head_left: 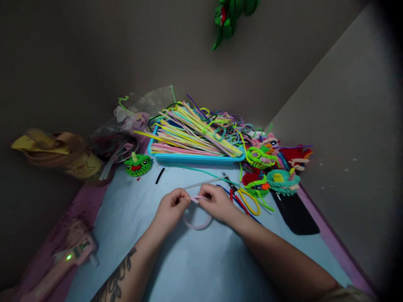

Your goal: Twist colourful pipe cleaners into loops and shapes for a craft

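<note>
A pale pink pipe cleaner [197, 227], bent into a ring, hangs between my two hands above the light blue table cover. My left hand [171, 207] pinches it at the upper left of the ring. Opposite, my right hand [217, 202] pinches the same pipe cleaner, its fingers closed. The two strands cross or overlap between my fingertips; whether they are twisted together I cannot tell. Just behind my right hand lie pliers with red handles [239, 199] and scissors with yellow handles [251, 201]. A clear glue stick or strip [204, 183] lies beyond my fingers.
A blue tray [198, 158] heaped with coloured pipe cleaners stands at the back. Fuzzy green figure [138, 164] sits left of it; several more crowd the right beside a black phone [296, 213]. A pink glue gun [75, 253] with a lit green light lies at the left.
</note>
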Tool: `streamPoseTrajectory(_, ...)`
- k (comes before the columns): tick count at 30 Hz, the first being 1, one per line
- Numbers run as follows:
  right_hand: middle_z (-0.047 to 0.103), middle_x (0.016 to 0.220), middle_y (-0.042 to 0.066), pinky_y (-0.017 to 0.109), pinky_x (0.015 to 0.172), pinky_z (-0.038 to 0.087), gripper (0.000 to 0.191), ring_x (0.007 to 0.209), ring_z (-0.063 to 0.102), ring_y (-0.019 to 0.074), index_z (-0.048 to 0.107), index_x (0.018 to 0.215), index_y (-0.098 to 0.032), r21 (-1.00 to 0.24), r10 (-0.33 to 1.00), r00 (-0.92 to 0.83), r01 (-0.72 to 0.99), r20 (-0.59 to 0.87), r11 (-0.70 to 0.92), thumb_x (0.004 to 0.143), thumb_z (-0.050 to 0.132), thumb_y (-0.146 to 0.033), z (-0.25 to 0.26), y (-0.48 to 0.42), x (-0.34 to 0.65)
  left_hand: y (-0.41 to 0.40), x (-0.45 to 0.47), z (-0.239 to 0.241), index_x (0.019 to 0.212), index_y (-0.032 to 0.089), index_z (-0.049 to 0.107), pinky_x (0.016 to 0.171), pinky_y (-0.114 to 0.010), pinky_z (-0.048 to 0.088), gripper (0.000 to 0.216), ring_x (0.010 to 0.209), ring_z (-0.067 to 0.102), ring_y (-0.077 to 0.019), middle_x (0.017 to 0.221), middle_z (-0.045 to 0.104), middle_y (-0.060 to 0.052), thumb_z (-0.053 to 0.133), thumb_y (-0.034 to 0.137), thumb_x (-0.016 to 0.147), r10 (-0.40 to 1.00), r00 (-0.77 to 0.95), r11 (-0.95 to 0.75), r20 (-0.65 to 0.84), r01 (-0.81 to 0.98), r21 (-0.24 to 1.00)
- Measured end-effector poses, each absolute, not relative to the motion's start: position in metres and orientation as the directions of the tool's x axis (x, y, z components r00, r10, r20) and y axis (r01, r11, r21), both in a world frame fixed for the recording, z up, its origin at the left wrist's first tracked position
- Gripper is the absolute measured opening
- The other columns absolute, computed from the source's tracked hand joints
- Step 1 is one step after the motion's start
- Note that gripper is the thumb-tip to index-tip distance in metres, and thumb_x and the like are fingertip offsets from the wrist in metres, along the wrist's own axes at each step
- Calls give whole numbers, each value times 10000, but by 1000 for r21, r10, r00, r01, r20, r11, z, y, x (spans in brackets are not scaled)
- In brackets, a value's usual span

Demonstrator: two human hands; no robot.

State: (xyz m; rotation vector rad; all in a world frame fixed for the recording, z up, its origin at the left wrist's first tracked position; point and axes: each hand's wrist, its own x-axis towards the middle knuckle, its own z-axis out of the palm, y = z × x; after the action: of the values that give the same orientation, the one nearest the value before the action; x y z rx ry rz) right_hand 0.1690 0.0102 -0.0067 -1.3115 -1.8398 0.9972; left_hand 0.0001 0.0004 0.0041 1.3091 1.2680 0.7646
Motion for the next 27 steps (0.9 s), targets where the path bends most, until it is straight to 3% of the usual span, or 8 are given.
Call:
streamPoseTrajectory(4,501,616,-33,214,549,310,96,597,446,103,524,633,-172,-830,945,-290,483,150,280,697,553,-106,-4,9,167,2,0,5,659,162,504,504,-222,256,174,529,342,-99,553,385,51,526,318,733,948,190,217,-254,196,956)
streamPoseTrajectory(9,571,791,-3,202,567,375,166,673,497,112,571,889,-168,-968,911,-409,244,-52,54,726,577,-199,-6,11,169,1,0,6,683,170,528,546,-238,304,179,588,417,-125,619,474,19,486,309,787,980,178,15,-94,401,916)
streamPoseTrajectory(11,552,738,-10,204,553,374,136,636,481,104,574,835,-158,-977,908,-407,214,-100,-12,755,575,-268,-6,12,169,-1,0,5,697,174,538,564,-244,317,183,612,441,-133,649,500,10,466,302,808,977,207,-55,-44,449,892)
streamPoseTrajectory(15,507,618,-34,204,517,334,101,558,429,90,565,693,-160,-936,948,-308,350,-82,33,740,596,-244,-1,10,166,-2,0,4,699,180,540,564,-248,318,188,617,447,-138,655,504,8,453,300,814,975,220,-83,-27,476,876)
streamPoseTrajectory(18,524,612,-25,218,546,345,90,577,455,103,570,648,-167,-882,958,-284,439,44,170,729,604,-187,3,9,165,-2,2,6,670,176,532,534,-242,295,182,573,409,-127,596,458,23,490,316,778,972,210,12,-106,404,915)
streamPoseTrajectory(22,574,672,7,253,633,381,112,678,520,143,594,685,-184,-777,908,-344,492,241,392,759,548,-113,2,6,167,-2,4,8,637,161,521,503,-225,260,159,519,352,-95,550,418,43,555,306,693,935,217,255,-280,134,957)
streamPoseTrajectory(27,621,761,45,296,725,386,150,775,536,177,616,799,-194,-638,847,-384,559,367,529,818,488,-120,-6,1,170,-3,6,9,662,153,517,440,-216,116,135,432,244,-53,557,455,46,583,268,638,799,312,563,-513,-93,821)
